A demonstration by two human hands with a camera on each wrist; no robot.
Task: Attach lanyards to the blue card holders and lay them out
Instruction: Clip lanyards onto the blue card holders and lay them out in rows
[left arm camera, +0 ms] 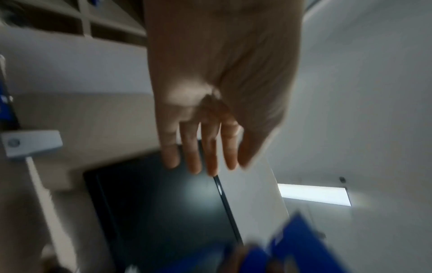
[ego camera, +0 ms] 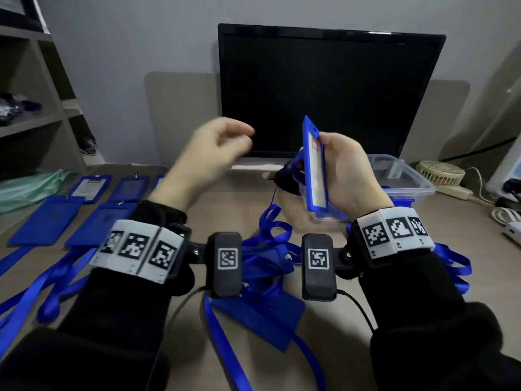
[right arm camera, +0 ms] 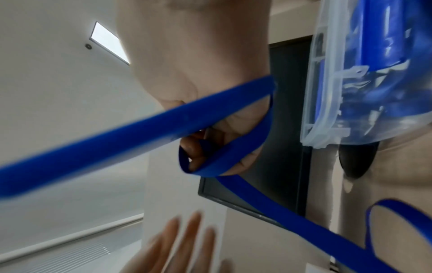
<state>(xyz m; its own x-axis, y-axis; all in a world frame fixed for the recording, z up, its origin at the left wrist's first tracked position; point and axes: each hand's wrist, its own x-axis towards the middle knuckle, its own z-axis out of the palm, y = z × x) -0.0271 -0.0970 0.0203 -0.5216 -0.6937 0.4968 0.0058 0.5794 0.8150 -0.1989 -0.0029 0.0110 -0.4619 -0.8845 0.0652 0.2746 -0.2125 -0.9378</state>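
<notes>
My right hand [ego camera: 335,156] grips a blue card holder [ego camera: 314,167] upright above the desk, edge towards me, thumb on its near face. A blue lanyard [ego camera: 294,165] loops through that hand's curled fingers [right arm camera: 198,153] and hangs down as a strap [right arm camera: 131,136] to a loose pile of lanyards [ego camera: 272,244]. My left hand [ego camera: 245,138] is raised to the left of the holder, apart from it, fingers [left arm camera: 194,157] relaxed and holding nothing. Several card holders [ego camera: 48,221] with lanyards attached lie in rows at the left. One more holder [ego camera: 262,314] lies near me.
A dark monitor [ego camera: 329,91] stands at the back of the desk. A clear plastic box [ego camera: 403,176] with blue items sits behind my right hand. Shelves [ego camera: 28,94] and a green bag [ego camera: 25,187] are at the left, a small fan [ego camera: 439,172] and cables at the right.
</notes>
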